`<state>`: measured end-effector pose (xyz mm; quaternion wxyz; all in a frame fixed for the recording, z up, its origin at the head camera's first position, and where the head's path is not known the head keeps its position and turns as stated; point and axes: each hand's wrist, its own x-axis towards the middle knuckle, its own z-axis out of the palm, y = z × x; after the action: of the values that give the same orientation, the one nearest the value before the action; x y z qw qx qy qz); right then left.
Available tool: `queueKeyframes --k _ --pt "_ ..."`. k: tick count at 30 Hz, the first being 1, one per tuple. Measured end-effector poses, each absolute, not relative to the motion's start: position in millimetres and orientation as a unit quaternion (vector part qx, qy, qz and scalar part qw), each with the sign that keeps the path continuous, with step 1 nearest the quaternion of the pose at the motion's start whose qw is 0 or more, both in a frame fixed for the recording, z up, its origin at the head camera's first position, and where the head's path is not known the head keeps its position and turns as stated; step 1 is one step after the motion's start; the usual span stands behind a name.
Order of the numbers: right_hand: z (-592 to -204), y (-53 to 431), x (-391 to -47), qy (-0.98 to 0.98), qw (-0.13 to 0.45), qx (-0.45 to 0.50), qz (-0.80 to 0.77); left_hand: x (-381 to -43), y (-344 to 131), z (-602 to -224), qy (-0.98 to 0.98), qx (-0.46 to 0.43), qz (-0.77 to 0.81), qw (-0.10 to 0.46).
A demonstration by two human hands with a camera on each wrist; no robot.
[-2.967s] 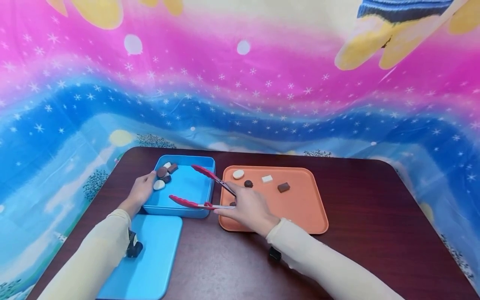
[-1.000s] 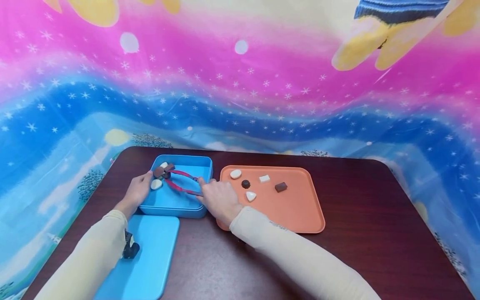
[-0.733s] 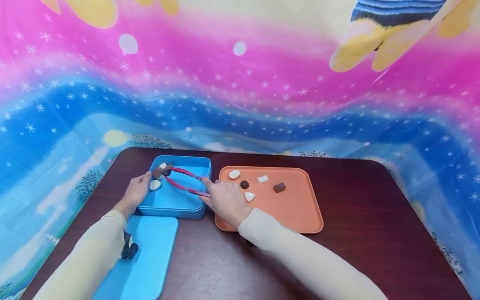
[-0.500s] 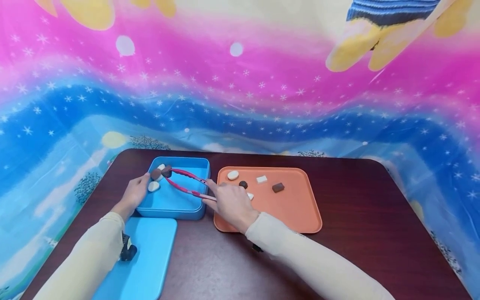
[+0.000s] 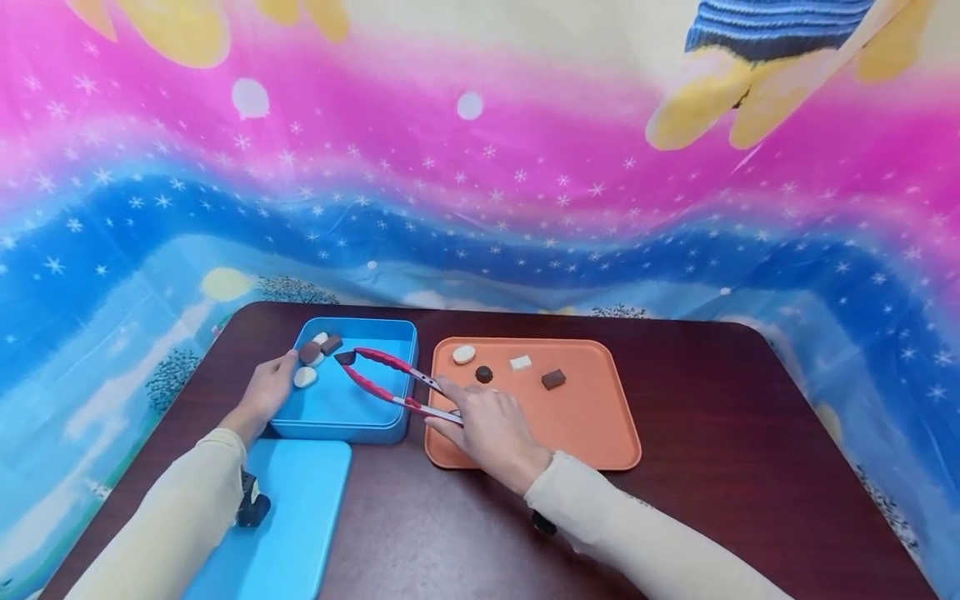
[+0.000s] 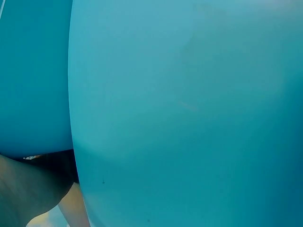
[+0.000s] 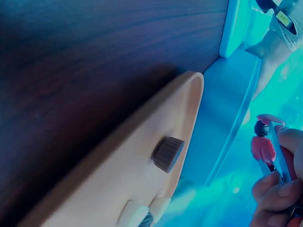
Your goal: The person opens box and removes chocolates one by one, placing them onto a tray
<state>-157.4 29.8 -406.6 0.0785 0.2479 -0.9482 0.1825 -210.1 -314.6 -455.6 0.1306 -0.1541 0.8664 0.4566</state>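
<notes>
My right hand (image 5: 498, 429) grips metal tongs (image 5: 393, 396) with red scalloped tips, above the blue box's right side and the tray's left edge. The tips pinch a small dark brown chocolate (image 5: 345, 358) over the box. In the right wrist view, fingers curl round the tongs (image 7: 265, 147), with the dark chocolate (image 7: 261, 128) between the tips. My left hand (image 5: 270, 385) holds the left wall of the blue box (image 5: 390, 429). Inside, by the left wall, lie a round brown chocolate (image 5: 309, 353), a brown block (image 5: 331, 344) and several white pieces, one being an oval (image 5: 305, 377).
Right of the box, an orange tray (image 5: 570, 429) bears a white oval (image 5: 464, 355), a dark ridged round (image 5: 483, 374), a white block (image 5: 521, 363) and a brown block (image 5: 553, 379). A blue lid (image 5: 300, 508) lies in front of the box on the dark table (image 5: 720, 433).
The tongs, spread over the box at first, have reached into the pile, closed on the dark chocolate and drawn it right, away from the other pieces. My left hand stays on the box.
</notes>
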Motion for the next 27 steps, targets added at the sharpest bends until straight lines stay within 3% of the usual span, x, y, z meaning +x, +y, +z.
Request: queueKeyframes --k 12,27 --pt "-407.1 46.8 -146.3 -0.948 0.062 0.219 0.221 -207.8 -312.9 -453.1 0.866 -0.155 0.456 0.13" --pt "-412.3 87.8 -128.6 -0.951 0.087 0.215 0.206 -210.5 -312.0 -456.4 0.863 -0.143 0.468 0.125"
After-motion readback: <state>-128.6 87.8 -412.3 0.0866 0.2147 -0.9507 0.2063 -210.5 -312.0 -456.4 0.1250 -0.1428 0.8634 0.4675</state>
